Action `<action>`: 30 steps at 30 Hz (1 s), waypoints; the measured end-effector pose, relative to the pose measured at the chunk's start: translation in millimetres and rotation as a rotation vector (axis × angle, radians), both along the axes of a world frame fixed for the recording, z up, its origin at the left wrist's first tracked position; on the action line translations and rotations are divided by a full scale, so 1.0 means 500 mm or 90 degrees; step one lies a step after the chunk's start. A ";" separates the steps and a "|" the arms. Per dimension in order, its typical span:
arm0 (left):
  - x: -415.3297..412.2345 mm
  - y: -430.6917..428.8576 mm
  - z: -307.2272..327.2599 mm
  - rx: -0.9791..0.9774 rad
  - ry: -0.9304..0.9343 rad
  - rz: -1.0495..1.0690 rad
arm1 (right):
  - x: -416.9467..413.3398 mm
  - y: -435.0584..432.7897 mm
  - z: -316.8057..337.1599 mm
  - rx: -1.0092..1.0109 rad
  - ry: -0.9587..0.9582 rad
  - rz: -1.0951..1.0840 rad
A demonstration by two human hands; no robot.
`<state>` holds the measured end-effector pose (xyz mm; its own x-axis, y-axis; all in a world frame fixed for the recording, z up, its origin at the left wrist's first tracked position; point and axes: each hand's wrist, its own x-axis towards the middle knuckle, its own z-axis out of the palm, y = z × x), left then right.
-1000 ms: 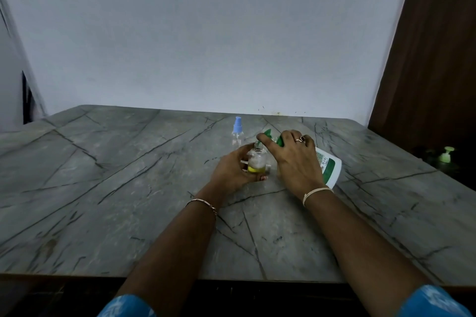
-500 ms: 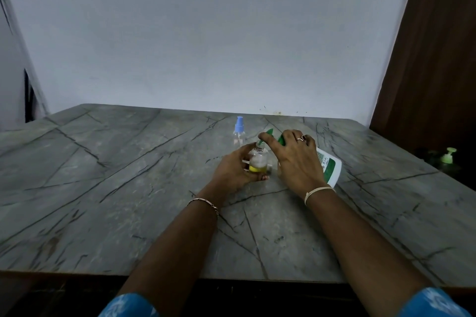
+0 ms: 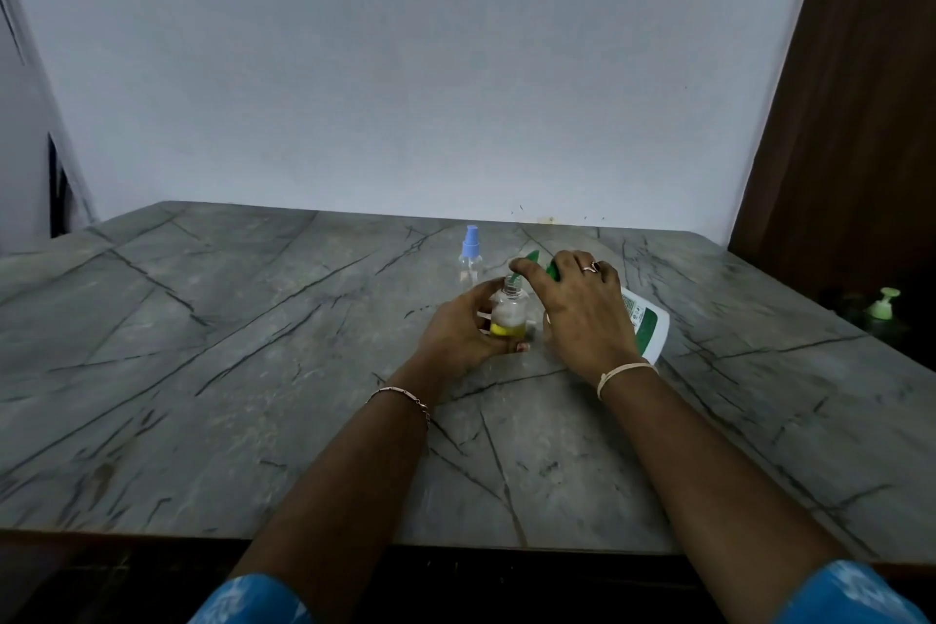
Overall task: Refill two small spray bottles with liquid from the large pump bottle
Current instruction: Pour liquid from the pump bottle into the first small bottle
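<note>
A small clear spray bottle (image 3: 508, 314) with its cap off stands on the grey marble table (image 3: 253, 370), with yellowish liquid at its bottom. My left hand (image 3: 458, 329) grips it from the left side. The large white pump bottle (image 3: 646, 322) with a green label is tilted over toward the small bottle. Its green pump head (image 3: 532, 261) has its spout at the small bottle's open neck. My right hand (image 3: 577, 309) curls over the pump head and the bottle's top. A second small spray bottle (image 3: 470, 258) with a blue cap stands upright just behind.
The table meets a white wall at the back, and its front edge is near me. A dark wooden door (image 3: 851, 117) stands at the right. Below it, off the table, sits a dark bottle with a light green pump (image 3: 884, 304).
Both hands and the bottles stay nearly where they were. The liquid in the small bottle looks about the same.
</note>
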<state>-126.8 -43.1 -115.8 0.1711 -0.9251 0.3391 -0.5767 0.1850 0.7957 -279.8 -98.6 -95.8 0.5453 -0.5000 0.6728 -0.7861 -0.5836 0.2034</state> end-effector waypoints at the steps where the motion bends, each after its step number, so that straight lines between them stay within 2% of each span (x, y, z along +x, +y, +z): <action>1: 0.000 -0.001 -0.001 0.001 0.002 0.000 | -0.002 -0.001 0.000 -0.004 0.004 0.002; 5: 0.000 -0.002 0.000 0.005 -0.002 0.004 | -0.017 -0.004 0.001 -0.005 0.014 0.018; 9: 0.001 -0.001 0.001 0.003 -0.006 0.009 | -0.024 0.004 0.011 0.052 0.018 0.028; 14: 0.000 0.002 0.004 0.001 -0.007 0.004 | -0.007 0.008 0.019 0.091 -0.030 0.051; 23: -0.001 0.001 0.005 0.008 0.006 0.010 | -0.027 0.011 0.016 0.077 0.016 0.051; 30: -0.003 0.007 0.007 0.003 -0.005 0.004 | -0.023 0.015 0.022 0.098 -0.005 0.050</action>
<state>-128.4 -39.6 -112.1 0.1743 -0.9258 0.3355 -0.5844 0.1770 0.7919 -291.1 -90.9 -84.8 0.5812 -0.5542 0.5959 -0.7386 -0.6667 0.1004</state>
